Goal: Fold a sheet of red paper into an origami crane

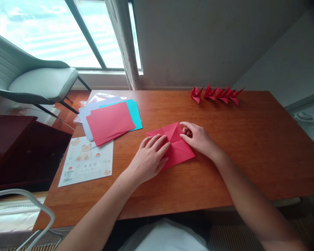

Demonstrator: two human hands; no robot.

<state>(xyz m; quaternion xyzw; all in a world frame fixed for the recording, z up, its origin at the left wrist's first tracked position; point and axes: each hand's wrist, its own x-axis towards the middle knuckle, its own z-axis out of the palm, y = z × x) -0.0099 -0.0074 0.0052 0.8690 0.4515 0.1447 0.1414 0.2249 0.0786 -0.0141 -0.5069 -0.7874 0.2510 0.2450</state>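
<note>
In the head view, a red paper [176,153] lies on the brown table [219,188], under the left hand and reaching across to the right hand. It has fold lines on it. The left hand [153,153] is flat on top, with its fingers a little bit apart. The right hand [197,136] is curled at the far right edge, its thumb and first finger by the paper. I cannot tell if they pinch it.

Past the right hand, near the far side of the table, little red folded shapes [221,94] sit in a row. Past the left hand and to its left is a stack of red sheets [111,120], with a bright blue sheet [136,115] and pale sheets [85,122] poking out from under it. Left of the left hand is a white bear page [87,162]. Farther away are a chair [42,83] and a window [42,42].
</note>
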